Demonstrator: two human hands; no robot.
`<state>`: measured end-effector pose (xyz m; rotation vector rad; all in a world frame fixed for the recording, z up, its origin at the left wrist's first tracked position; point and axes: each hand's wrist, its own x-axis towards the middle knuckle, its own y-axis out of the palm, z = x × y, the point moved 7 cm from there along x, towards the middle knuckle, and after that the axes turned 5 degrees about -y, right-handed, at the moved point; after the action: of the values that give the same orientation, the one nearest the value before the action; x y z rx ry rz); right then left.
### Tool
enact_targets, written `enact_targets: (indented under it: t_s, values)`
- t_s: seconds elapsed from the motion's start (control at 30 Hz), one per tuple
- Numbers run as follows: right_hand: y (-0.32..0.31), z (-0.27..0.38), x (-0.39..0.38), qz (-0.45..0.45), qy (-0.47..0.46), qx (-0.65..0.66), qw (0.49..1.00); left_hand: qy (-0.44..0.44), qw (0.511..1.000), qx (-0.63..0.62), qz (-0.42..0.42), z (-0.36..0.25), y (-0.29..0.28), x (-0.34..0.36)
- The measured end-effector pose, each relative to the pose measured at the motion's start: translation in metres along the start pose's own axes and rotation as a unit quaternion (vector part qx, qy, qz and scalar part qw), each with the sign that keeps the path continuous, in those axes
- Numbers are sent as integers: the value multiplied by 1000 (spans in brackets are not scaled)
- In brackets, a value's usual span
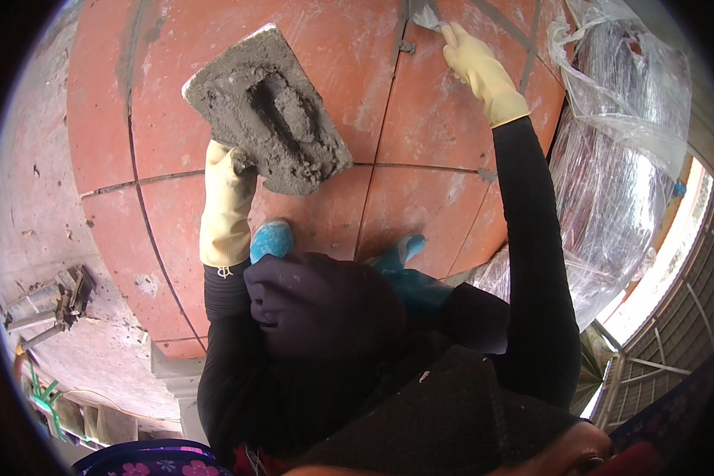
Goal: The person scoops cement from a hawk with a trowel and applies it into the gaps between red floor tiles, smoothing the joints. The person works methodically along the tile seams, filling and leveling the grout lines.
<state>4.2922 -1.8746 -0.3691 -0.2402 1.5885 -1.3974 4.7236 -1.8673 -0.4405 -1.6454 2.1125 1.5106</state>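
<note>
My left hand (228, 198), in a cream rubber glove, is closed beneath a flat rectangular mortar board (190, 84). A thick heap of wet grey mortar (309, 135) with a groove pressed into it covers the board. Stretched out far to the upper right, my right hand (481, 75), gloved alike, grips a small pointed trowel; only its pale blade (427, 17) shows, low over the tiles. Large red floor tiles (325, 63) lie under both hands. Grey mortar fills some joints between them, while others are dark gaps. A small mortar lump (407, 47) sits on a joint near the blade.
Bulky goods wrapped in clear plastic (611, 159) stand along the right side. My blue boots (271, 238) rest on the tiles. Wood scraps (51, 305) lie on the rough concrete (40, 198) at left, with green pieces (47, 397) below them.
</note>
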Motion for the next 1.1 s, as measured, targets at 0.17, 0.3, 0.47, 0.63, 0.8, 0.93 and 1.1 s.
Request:
enact_targets:
  t_s: [0.17, 0.3, 0.47, 0.63, 0.8, 0.93, 1.1]
  values:
    - [13, -11, -3, -9, -36, -38, 999, 11, 1000, -12, 6, 0, -3, 0]
    - [23, -17, -7, -6, -43, -78, 996, 29, 998, -2, 64, -4, 4, 1]
    - [28, -12, -27, -1, -26, -87, 996, 11, 1000, 13, 16, -9, 9, -4]
    - [37, -6, -45, -4, -27, -140, 990, 47, 999, -6, -19, -8, 8, -6]
    - [53, -14, -56, 25, -5, -150, 988, 65, 998, 2, -19, -1, -12, 3]
    - [64, -17, -69, 19, -3, -156, 988, 49, 998, 17, -39, 6, -27, 6]
    - [74, -18, -77, 19, 23, -152, 988, 75, 992, 91, -33, 6, -27, 7]
